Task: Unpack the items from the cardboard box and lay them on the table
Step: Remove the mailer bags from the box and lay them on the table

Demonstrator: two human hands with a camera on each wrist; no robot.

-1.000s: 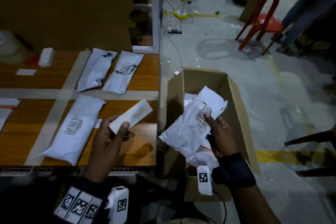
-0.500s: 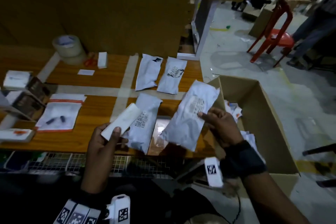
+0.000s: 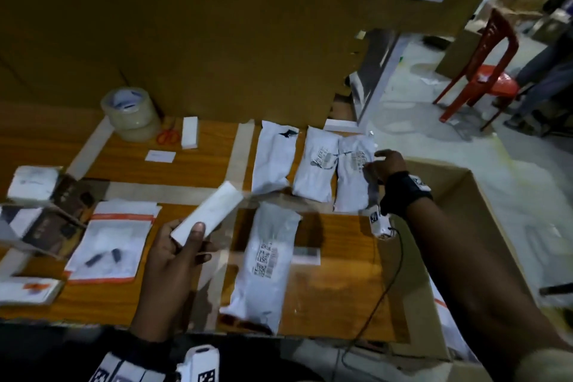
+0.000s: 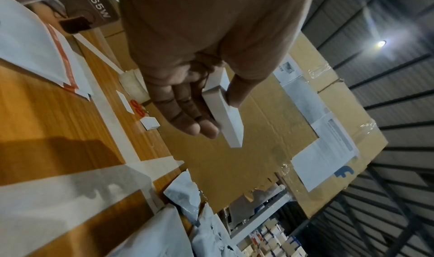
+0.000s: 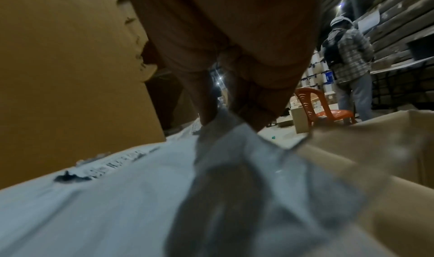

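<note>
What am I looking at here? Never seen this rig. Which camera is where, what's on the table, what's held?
No robot: a person unpacks with bare hands, wearing three cameras. The wide picture comes from the head, looking down; the other two come from the wrists, looking along the fingers.

The left hand holds a slim white box above the table; the left wrist view shows thumb and fingers around it. The right hand pinches the edge of a white mailer bag, laying it beside two others at the table's far side. A fourth bag lies nearer. Tape rolls, scissors and small packages sit to the left. The cardboard box stands on the right.
</note>
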